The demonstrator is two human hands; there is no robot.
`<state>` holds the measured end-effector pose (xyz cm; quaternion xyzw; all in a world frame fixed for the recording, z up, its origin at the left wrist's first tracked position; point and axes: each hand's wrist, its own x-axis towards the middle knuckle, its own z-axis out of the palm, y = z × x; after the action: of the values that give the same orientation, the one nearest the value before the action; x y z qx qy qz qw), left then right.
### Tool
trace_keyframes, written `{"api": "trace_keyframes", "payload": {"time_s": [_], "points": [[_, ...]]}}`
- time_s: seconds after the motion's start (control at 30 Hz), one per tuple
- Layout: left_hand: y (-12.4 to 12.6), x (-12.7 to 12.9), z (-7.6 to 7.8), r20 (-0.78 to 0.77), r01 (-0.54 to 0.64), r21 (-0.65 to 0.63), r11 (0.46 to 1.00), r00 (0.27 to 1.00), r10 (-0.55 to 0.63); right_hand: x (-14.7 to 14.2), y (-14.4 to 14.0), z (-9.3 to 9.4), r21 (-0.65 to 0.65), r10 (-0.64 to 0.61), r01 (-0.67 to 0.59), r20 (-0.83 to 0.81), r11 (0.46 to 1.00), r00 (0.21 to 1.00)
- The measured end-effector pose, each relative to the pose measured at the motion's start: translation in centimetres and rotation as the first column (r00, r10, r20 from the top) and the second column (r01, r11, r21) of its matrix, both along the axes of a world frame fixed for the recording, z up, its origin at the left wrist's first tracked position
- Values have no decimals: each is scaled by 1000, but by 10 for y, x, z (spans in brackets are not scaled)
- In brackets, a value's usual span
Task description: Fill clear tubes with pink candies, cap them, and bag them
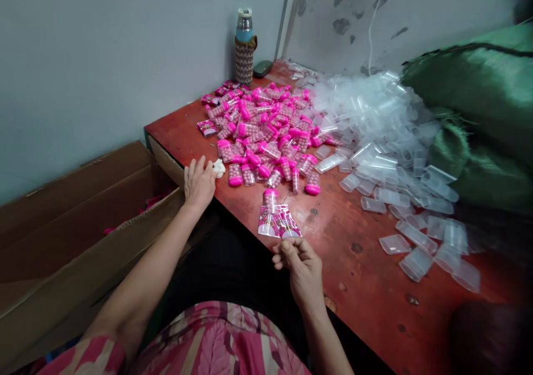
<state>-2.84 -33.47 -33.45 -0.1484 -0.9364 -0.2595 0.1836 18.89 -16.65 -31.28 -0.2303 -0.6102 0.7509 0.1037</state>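
Observation:
My left hand (199, 182) rests at the near left corner of the red table (366, 275), fingertips on a small white crumpled piece (219, 168). My right hand (300, 265) is at the table's front edge, its fingers pinching the lower edge of a small stack of pink printed sachets (277, 223). Just beyond the sachets stands a single pink-capped container (270, 198). Behind it lies a heap of several pink-capped filled containers (266, 133).
A pile of clear empty plastic containers (387, 142) spreads over the right of the table. A green sack (483, 109) lies at the far right. A bottle in a knitted sleeve (244, 47) stands by the wall. An open cardboard box (75, 225) sits left of the table.

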Motion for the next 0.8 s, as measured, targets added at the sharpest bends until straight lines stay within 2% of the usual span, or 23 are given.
{"api": "trace_keyframes", "payload": {"time_s": [0.07,0.13,0.2,0.27,0.33,0.37,0.43,0.5,0.6,0.7,0.8], "points": [[-4,-15,-7,2,25,-39,999,1000,-25,-1,0,0,-6,-1,1,5,1000,1000],[-7,-22,-10,-16,34,7,999,999,-33,-1,1,1,-12,-3,3,8,1000,1000],[-7,-18,-8,-47,16,90,996,999,-12,-1,3,2,-10,-7,8,11,1000,1000],[-3,-3,-1,-74,39,180,983,997,-26,0,7,3,2,-23,23,12,1000,1000],[7,24,8,-73,153,265,952,988,-139,1,12,4,17,-45,44,11,999,999],[14,40,12,-52,243,305,921,970,-239,2,14,5,24,-57,57,10,998,998],[29,72,14,22,418,375,828,888,-459,3,18,7,37,-82,82,8,996,997],[43,98,11,91,472,459,752,818,-568,3,20,9,49,-99,99,2,994,995],[56,117,2,150,412,576,707,796,-586,4,19,11,67,-93,93,-11,993,996],[61,118,-3,163,339,648,682,813,-558,5,19,12,91,-75,77,-20,993,997],[63,117,-2,147,313,681,662,827,-542,0,19,14,155,-85,89,-32,984,996]]}}
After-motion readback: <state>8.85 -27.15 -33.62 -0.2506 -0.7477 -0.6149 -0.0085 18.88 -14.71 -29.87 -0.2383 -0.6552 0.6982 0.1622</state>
